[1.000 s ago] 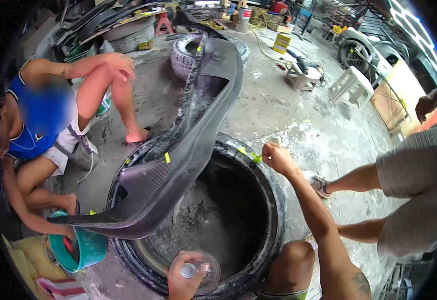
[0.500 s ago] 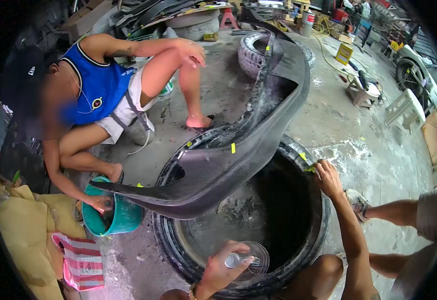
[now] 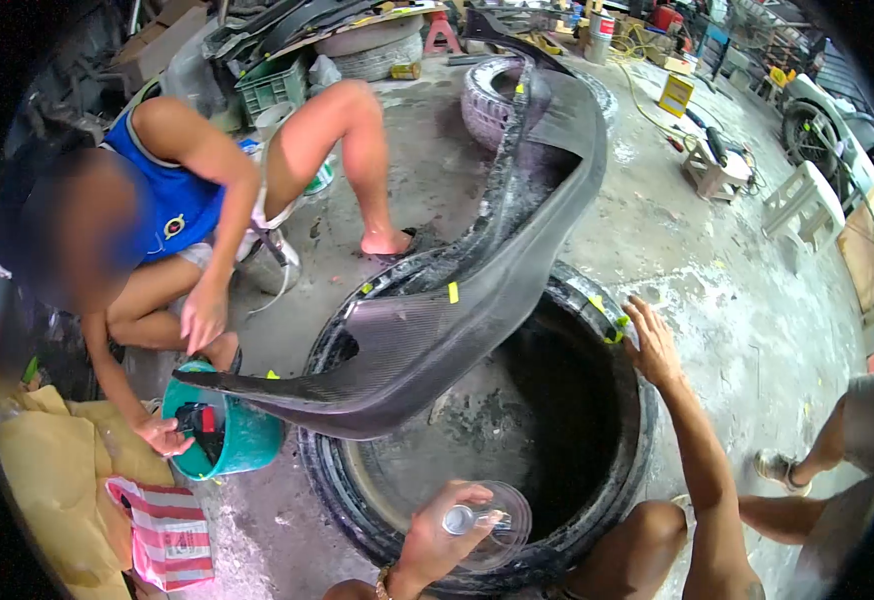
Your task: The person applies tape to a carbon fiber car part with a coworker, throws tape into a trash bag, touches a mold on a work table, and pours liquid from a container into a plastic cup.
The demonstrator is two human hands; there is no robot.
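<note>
At the bottom, my left hand (image 3: 439,540) is closed around a clear round plastic cup (image 3: 509,540); a small silvery round piece shows by the fingers, its kind unclear. My right hand (image 3: 654,345) is open, fingers stretched out at the right rim of a large black tire (image 3: 641,440). Beside its fingertips, yellow-green tape pieces (image 3: 615,328) stick to the tire. Across the tire rests a long curved carbon-fiber car body part (image 3: 447,335), marked with small yellow tape bits. Its far end extends over a second tire (image 3: 485,105).
A co-worker in a blue top (image 3: 172,215) sits at left, one hand at a teal bucket (image 3: 257,440) holding dark and red items. Brown paper (image 3: 52,450) and a striped bag (image 3: 169,535) lie nearby. Another person's leg (image 3: 822,445) and a white stool (image 3: 805,210) are at right.
My right hand's fingers have come away from the tape and spread. The co-worker has leaned in, bringing the other arm down from the knee toward the bucket. The bystander's foot has shifted right.
</note>
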